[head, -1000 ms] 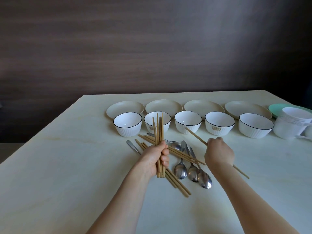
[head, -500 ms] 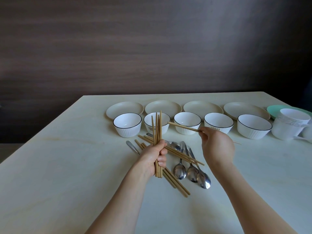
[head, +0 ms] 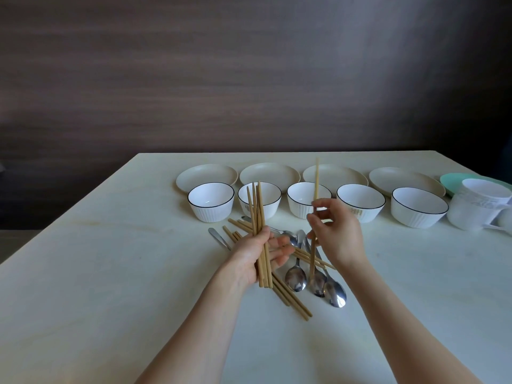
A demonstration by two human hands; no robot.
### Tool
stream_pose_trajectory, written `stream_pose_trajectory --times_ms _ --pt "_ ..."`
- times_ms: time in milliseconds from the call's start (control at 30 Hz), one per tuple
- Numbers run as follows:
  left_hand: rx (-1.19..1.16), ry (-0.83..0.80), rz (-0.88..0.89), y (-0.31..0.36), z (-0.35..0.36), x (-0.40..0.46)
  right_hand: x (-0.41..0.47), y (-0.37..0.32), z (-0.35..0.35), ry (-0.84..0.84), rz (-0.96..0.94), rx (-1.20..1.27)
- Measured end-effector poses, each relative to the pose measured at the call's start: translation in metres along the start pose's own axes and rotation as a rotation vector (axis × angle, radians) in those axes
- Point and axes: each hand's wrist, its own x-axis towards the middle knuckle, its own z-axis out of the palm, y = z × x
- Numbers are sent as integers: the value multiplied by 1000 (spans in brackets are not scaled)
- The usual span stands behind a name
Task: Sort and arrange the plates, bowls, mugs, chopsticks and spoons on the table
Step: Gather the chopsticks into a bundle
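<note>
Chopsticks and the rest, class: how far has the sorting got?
Done: five bowls in a row, plates behind them. In hand: the left hand holds a bundle of chopsticks; the right hand holds a single chopstick upright. Left: loose chopsticks and spoons on the table, mugs at the right.

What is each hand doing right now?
Left hand: holding a bundle of chopsticks upright.
Right hand: pinching a single chopstick, upright.
</note>
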Motion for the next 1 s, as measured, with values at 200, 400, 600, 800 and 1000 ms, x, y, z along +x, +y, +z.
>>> stream_pose_trajectory --times_ms 200,400,600,800,1000 --pt "-63 -18 -9 -1 1 0 -6 -1 23 -125 90 37" --pt "-16 47 15 -7 2 5 -13 5 41 -115 54 -55" --pt "10 75 46 -8 3 4 -17 5 48 -190 10 -195" --pt "47 146 104 -10 1 8 -23 -1 50 -302 -129 -468" --pt "10 155 148 -3 -3 3 -25 -3 45 -320 -141 -344"
